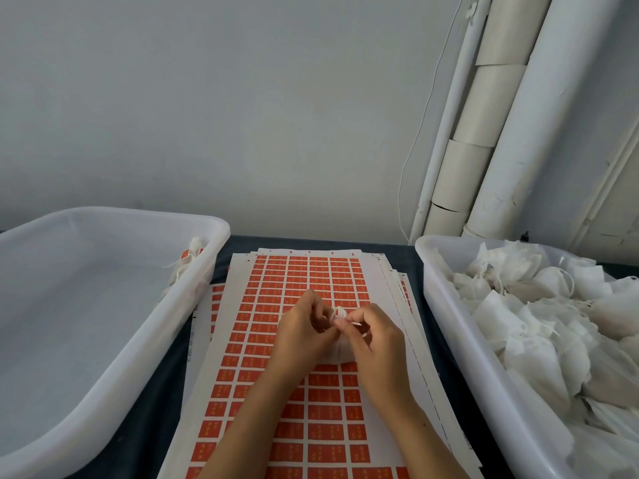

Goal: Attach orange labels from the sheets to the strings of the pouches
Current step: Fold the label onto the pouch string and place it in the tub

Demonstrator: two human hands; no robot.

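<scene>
A stack of sheets of orange labels (311,271) lies on the dark table in front of me. Above its middle, my left hand (304,333) and my right hand (377,344) meet, fingers curled. Between them sits a small white pouch (340,350), mostly hidden. The fingertips of both hands pinch its thin white string (337,314) near the gathered top. I cannot tell whether a label is between the fingers.
A white plastic bin (446,305) on the right is heaped with white pouches (539,305). A white bin (145,340) on the left holds a labelled pouch (190,257) in its far right corner. White pipes (484,133) run up the wall behind.
</scene>
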